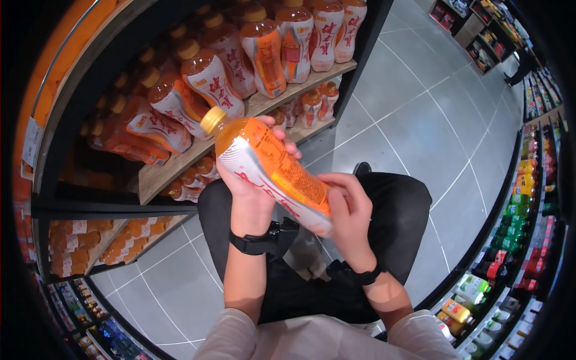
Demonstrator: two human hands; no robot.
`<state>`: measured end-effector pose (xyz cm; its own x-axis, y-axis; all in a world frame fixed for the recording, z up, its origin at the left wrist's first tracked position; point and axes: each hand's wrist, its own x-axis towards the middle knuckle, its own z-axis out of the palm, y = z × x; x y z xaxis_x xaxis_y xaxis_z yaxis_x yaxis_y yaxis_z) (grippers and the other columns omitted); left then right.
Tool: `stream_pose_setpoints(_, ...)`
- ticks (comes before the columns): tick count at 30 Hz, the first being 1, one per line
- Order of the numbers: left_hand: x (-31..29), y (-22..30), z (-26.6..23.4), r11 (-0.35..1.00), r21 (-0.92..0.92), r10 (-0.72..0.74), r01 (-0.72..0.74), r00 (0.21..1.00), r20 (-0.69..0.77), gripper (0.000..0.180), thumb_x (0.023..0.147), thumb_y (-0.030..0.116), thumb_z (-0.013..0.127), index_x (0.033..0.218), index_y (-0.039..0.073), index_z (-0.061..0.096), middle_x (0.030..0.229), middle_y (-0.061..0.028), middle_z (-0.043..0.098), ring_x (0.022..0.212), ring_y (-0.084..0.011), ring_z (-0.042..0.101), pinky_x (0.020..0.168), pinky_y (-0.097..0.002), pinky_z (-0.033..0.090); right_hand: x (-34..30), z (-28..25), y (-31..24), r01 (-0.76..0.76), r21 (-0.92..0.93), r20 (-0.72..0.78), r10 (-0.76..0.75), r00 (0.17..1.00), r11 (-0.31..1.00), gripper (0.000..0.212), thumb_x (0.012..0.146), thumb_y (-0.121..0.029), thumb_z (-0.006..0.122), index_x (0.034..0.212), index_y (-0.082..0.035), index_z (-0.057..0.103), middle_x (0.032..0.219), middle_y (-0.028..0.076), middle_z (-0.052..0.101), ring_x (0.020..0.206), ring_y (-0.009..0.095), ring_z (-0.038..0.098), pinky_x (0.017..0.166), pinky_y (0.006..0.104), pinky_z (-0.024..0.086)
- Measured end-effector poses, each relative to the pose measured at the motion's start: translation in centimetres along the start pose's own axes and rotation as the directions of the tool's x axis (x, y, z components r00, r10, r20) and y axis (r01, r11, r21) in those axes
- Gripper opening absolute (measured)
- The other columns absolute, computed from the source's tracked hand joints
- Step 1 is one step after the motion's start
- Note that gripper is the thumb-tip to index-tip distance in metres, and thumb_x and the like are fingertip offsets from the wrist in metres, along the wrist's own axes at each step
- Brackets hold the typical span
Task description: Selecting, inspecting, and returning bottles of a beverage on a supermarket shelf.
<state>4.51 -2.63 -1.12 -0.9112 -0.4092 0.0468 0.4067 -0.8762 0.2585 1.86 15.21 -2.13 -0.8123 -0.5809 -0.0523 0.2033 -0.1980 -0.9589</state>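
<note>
Both hands hold one orange drink bottle (273,171) in mid-air over the person's lap, just in front of a wooden shelf (180,165) crowded with bottles of the same kind (211,81). The left hand (249,189) is wrapped around the upper half from beneath, fingers curled over the far side of the label. The right hand (348,213) cups the base, with the thumb and fingers pressed against the lower end.

To handle it well, the left hand should carry the weight with a full wrap on the labelled body, not the slick shoulder, while the right hand only steadies and turns the bottom. A firm but not squeezing grip seems wise, since the plastic wall probably gives.

The bottle lies tilted, its long axis running from far left to near right. Its yellow cap (213,119) points up and to the far left, towards the shelf; the base points at the person's right. Whether the cap is sealed cannot be told from here.

Black bands sit on both wrists, above a grey tiled floor (414,120).
</note>
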Motion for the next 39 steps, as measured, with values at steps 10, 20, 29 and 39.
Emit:
stream_pose_setpoints(10,0.2,0.8,0.9,0.997,-0.035,-0.077,0.076,0.997,-0.025,0.074,0.095,0.067,0.030,0.112,0.001,0.058,0.089,-0.0168,0.062,0.071,-0.0348,0.062,0.068,-0.0482,0.052,-0.8,0.5,-0.2,0.458,-0.424,0.101,-0.462,0.881,0.781,0.039,0.089,-0.014,0.069,0.122,0.005,0.057,0.112,0.021,0.067,0.102,0.028,0.068,0.090,0.0350,0.052)
stream_pose_setpoints(20,0.2,0.1,0.8,0.960,-0.115,-0.250,0.257,0.965,0.076,0.073,0.095,0.065,0.031,0.112,-0.001,0.057,0.088,-0.0190,0.062,0.070,-0.0369,0.062,0.066,-0.0476,0.053,-0.4,-0.1,-4.1,-0.084,-0.232,0.333,0.161,0.929,0.969,0.061,0.087,-0.018,0.075,0.137,0.002,0.046,0.123,0.012,0.062,0.114,0.015,0.059,0.099,0.0306,0.045)
stream_pose_setpoints(29,0.4,-0.2,3.2,0.966,0.223,-0.090,0.127,0.981,-0.170,0.073,0.096,0.067,0.029,0.116,0.002,0.055,0.083,-0.0138,0.060,0.065,-0.0321,0.060,0.060,-0.0452,0.053,-0.4,0.4,-3.0,0.065,-0.276,0.235,0.001,0.972,0.959,0.061,0.086,-0.017,0.076,0.136,0.004,0.047,0.119,0.016,0.067,0.108,0.017,0.064,0.094,0.0324,0.049)
stream_pose_setpoints(39,-0.4,-0.3,4.8,0.941,0.318,-0.093,0.117,0.991,-0.092,0.074,0.097,0.068,0.022,0.101,0.002,0.056,0.070,-0.0180,0.059,0.056,-0.0296,0.061,0.050,-0.0382,0.050,-0.7,1.2,-2.5,0.142,-0.380,0.257,-0.043,0.965,0.914,0.061,0.083,-0.019,0.080,0.131,0.004,0.049,0.108,0.017,0.069,0.098,0.022,0.070,0.088,0.0334,0.052)
